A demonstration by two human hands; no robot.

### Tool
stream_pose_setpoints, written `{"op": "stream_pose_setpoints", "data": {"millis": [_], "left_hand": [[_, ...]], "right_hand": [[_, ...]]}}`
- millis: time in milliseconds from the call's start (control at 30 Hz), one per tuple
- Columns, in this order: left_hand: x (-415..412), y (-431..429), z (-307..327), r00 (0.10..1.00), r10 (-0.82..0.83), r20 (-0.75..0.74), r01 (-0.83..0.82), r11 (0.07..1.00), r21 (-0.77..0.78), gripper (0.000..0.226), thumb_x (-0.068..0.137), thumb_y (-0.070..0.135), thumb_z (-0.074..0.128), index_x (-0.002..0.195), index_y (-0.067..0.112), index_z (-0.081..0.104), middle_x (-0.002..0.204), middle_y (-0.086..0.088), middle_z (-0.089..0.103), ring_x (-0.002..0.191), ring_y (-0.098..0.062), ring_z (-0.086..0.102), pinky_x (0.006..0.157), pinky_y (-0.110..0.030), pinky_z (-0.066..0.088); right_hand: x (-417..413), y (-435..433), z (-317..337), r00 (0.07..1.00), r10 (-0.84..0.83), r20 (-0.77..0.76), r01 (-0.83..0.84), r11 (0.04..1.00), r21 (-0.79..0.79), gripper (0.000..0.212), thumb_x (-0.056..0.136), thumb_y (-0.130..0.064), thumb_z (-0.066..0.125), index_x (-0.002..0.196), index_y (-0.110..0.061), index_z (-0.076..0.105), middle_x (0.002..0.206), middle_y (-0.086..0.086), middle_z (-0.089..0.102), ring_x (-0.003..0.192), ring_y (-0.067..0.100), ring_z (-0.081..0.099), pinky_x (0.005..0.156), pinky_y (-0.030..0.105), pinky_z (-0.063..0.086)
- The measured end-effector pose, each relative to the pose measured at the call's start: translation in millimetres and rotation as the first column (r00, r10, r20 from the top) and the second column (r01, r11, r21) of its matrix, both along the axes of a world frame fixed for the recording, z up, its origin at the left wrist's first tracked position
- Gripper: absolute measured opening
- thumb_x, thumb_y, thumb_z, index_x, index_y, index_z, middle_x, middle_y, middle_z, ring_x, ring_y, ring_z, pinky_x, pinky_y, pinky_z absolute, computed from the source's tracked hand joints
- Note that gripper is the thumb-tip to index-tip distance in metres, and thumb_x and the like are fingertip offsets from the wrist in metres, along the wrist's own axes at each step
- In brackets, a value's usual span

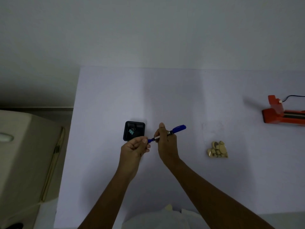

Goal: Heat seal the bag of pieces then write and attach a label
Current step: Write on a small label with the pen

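2 hands over table [107,96] middle share blue marker [179,128]: right hand [166,144] wraps barrel, left hand [133,147] pinches its left end. Toward right edge lies bag of pieces [217,150], apart from hands; orange heat sealer [277,114] at right edge.

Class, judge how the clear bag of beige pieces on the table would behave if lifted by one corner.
The bag of pieces would probably sag: its clear film looks thin. Its heaped contents would likely slide to the low end. Lying flat, it seems unlikely to roll.
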State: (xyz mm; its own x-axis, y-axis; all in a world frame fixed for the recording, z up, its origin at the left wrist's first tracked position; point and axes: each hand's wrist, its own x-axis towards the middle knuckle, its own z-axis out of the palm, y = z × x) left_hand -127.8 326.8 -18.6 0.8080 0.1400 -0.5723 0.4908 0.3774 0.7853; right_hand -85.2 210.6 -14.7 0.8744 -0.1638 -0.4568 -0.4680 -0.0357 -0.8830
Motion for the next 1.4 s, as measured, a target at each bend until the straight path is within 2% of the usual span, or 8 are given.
{"op": "stream_pose_setpoints", "data": {"millis": [100,333,500,667,1033,1167,1300,1400], "left_hand": [[1.8,-3.9,7.0,1.0,0.02,0.008,-0.02,1.0,-0.015,0.015,0.09,0.01,0.058,0.1,0.009,0.07,0.082,-0.009,0.073,0.073,-0.017,0.067,0.069,-0.025,0.057],[8.5,-11.8,18.2,0.999,0.039,-0.01,-0.04,0.998,-0.055,0.032,0.086,0.02,0.061,0.105,-0.005,0.067,0.08,-0.014,0.07,0.067,-0.017,0.063,0.063,-0.024,0.056],[10.3,-16.1,24.2,0.999,0.048,-0.021,-0.049,0.997,-0.067,0.025,0.092,0.015,0.057,0.103,-0.005,0.068,0.077,-0.011,0.07,0.064,-0.014,0.062,0.062,-0.022,0.055],[21.3,-16.0,36.4,0.999,0.034,-0.033,-0.039,0.982,-0.185,0.02,0.092,0.019,0.058,0.093,0.003,0.07,0.072,-0.008,0.066,0.059,-0.01,0.057,0.058,-0.02,0.052],[26.8,-10.5,40.7,1.0,0.016,-0.025,-0.018,0.997,-0.073,0.018,0.092,0.016,0.059,0.088,0.004,0.072,0.069,-0.008,0.066,0.059,-0.013,0.056,0.055,-0.021,0.051],[32.7,-3.4,44.2,0.999,0.001,0.048,-0.011,0.979,0.202,0.019,0.093,0.018,0.06,0.092,0.003,0.072,0.067,-0.004,0.067,0.057,-0.01,0.058,0.057,-0.02,0.053],[37.4,21.8,46.0,0.983,0.084,0.163,-0.159,0.833,0.53,0.015,0.089,0.022,0.066,0.086,0.008,0.071,0.07,-0.009,0.067,0.059,-0.009,0.059,0.058,-0.019,0.052],[38.4,46.9,44.1,0.969,0.055,0.242,-0.209,0.707,0.676,0.017,0.086,0.026,0.07,0.08,0.01,0.069,0.07,-0.016,0.063,0.06,-0.014,0.056,0.059,-0.012,0.049]], "right_hand": [[4.5,3.7,11.2,1.0,-0.018,0.025,0.019,1.0,-0.02,0.048,0.102,-0.031,0.046,0.057,-0.016,0.047,0.043,-0.009,0.043,0.041,0.005,0.04,0.049,0.025,0.036],[5.2,10.2,20.6,0.988,-0.129,0.087,0.132,0.991,-0.037,0.047,0.101,-0.031,0.047,0.057,-0.016,0.045,0.048,-0.003,0.041,0.04,0.003,0.039,0.045,0.02,0.036],[6.8,6.6,21.3,0.986,-0.113,0.118,0.118,0.993,-0.03,0.045,0.102,-0.023,0.047,0.057,-0.016,0.045,0.048,-0.004,0.041,0.041,0.004,0.039,0.048,0.026,0.036],[15.7,7.4,27.5,0.976,-0.12,0.182,0.12,0.993,0.011,0.045,0.103,-0.017,0.044,0.058,-0.016,0.042,0.048,-0.002,0.039,0.04,0.002,0.037,0.044,0.019,0.034],[16.1,10.8,9.4,0.984,0.015,0.177,-0.031,0.996,0.089,0.05,0.103,-0.018,0.043,0.054,-0.018,0.045,0.041,-0.009,0.043,0.039,0.005,0.042,0.041,0.018,0.037],[6.4,13.5,-1.5,0.943,0.198,0.267,-0.234,0.966,0.109,0.039,0.103,-0.018,0.046,0.068,-0.004,0.057,0.053,-0.008,0.053,0.049,0.008,0.048,0.047,0.02,0.041],[-1.5,-1.1,-31.4,0.916,0.344,0.207,-0.298,0.928,-0.222,0.026,0.099,-0.027,0.055,0.073,-0.024,0.053,0.059,-0.012,0.051,0.054,0.002,0.043,0.055,0.015,0.036],[-14.5,-20.5,-65.5,0.874,0.484,0.042,-0.407,0.777,-0.479,0.007,0.095,-0.028,0.06,0.092,-0.022,0.057,0.086,-0.007,0.054,0.075,0.003,0.049,0.065,0.014,0.039]]}}
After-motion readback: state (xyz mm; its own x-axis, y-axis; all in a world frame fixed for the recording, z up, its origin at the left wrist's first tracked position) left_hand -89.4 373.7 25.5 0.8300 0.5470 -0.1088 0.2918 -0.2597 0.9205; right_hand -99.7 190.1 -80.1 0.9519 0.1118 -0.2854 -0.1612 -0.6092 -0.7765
